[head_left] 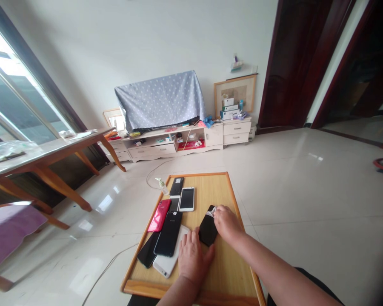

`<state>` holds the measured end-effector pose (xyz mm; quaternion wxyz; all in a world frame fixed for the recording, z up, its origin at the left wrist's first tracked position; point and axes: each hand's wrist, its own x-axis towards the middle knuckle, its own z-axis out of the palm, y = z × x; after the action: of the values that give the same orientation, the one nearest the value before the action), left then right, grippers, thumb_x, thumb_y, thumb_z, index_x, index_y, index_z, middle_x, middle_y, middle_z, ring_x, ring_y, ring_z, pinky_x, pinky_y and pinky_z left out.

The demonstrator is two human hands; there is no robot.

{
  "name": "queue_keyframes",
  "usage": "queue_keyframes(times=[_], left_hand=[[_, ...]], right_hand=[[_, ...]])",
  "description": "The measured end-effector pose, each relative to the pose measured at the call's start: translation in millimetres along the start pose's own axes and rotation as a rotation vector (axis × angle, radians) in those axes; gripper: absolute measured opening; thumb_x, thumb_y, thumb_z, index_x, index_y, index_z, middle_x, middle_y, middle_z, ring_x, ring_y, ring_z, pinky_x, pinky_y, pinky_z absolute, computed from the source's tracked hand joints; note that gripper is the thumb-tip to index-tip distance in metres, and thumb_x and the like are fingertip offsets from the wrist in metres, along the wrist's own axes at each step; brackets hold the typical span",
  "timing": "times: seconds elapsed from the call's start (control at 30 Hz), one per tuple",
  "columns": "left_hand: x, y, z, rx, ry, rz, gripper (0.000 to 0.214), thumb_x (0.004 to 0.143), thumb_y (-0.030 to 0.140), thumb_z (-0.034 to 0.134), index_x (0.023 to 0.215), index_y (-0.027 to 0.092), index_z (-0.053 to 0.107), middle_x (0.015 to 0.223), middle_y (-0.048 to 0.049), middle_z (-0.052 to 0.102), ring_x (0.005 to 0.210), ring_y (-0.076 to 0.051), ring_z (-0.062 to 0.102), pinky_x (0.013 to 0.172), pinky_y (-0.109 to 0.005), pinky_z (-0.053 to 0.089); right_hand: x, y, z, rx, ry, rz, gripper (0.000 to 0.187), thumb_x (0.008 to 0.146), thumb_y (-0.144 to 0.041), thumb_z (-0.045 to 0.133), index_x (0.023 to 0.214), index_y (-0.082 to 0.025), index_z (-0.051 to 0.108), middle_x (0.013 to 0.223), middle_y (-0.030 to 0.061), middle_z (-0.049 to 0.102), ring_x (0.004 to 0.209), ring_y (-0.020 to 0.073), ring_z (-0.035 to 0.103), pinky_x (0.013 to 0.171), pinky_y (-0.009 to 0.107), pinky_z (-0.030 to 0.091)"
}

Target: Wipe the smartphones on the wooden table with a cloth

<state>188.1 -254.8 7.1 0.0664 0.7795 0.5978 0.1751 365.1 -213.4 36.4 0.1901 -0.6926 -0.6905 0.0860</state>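
A black smartphone [208, 231] lies on the wooden tray table [218, 182]. My right hand [227, 224] is closed around a crumpled whitish cloth or tissue [212, 211], pressed against the phone's upper end. At the phone's lower left corner, my left hand [193, 257] braces it between thumb and fingers; the other fingers reach over the edge of a white smartphone [166, 264]. Left of that hand, a black phone [169, 233] rests partly on the white one, near a dark phone [148, 250] and a pink-red phone [159, 215].
Farther back on the tray table are a white phone with a dark screen [187, 199], a black phone [177, 186] and a clear pump bottle [162, 187]. A cable [110, 263] runs along the floor. A wooden table [47, 151] stands left; a low cabinet [156, 149] lines the wall.
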Motion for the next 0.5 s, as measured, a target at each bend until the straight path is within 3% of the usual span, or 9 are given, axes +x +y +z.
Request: queue_keyframes(times=[0.13,0.23,0.37,0.5], left_hand=[[0.8,-1.1,-0.2,0.002,-0.022,-0.004,0.064,0.082,0.049,0.06,0.137,0.017,0.051,0.131,-0.0123,0.062,0.123,-0.032,0.053,0.109,-0.043,0.037],[1.3,-3.8,1.8,-0.009,-0.03,0.013,0.063,0.082,0.045,0.06,0.138,0.018,0.05,0.133,-0.0127,0.061,0.123,-0.031,0.054,0.11,-0.043,0.035],[0.8,-1.9,0.4,-0.008,-0.031,0.009,0.063,0.083,0.044,0.059,0.138,0.015,0.05,0.13,-0.0139,0.061,0.122,-0.031,0.054,0.11,-0.044,0.035],[1.0,1.4,-3.1,-0.004,-0.024,-0.007,0.064,0.083,0.05,0.06,0.137,0.016,0.051,0.129,-0.0133,0.062,0.121,-0.032,0.054,0.107,-0.044,0.039]], right_hand=[[-9.9,-11.6,-0.2,-0.001,0.001,-0.051,0.03,0.099,-0.024,0.043,0.111,-0.017,0.07,0.11,0.012,0.067,0.107,0.0262,0.056,0.095,0.036,0.042],[-26.9,-28.1,5.2,0.005,-0.015,-0.114,0.038,0.099,-0.032,0.045,0.131,-0.018,0.061,0.117,0.0127,0.067,0.11,0.0283,0.056,0.098,0.038,0.042],[-24.7,-24.4,4.7,0.029,-0.045,-0.121,0.039,0.1,-0.033,0.042,0.125,-0.016,0.066,0.127,0.0133,0.065,0.119,0.0274,0.054,0.105,0.037,0.039],[-13.4,-12.1,-0.2,-0.007,-0.067,-0.023,0.044,0.1,-0.032,0.042,0.132,-0.01,0.062,0.139,0.0174,0.059,0.134,0.0285,0.047,0.112,0.039,0.035]])
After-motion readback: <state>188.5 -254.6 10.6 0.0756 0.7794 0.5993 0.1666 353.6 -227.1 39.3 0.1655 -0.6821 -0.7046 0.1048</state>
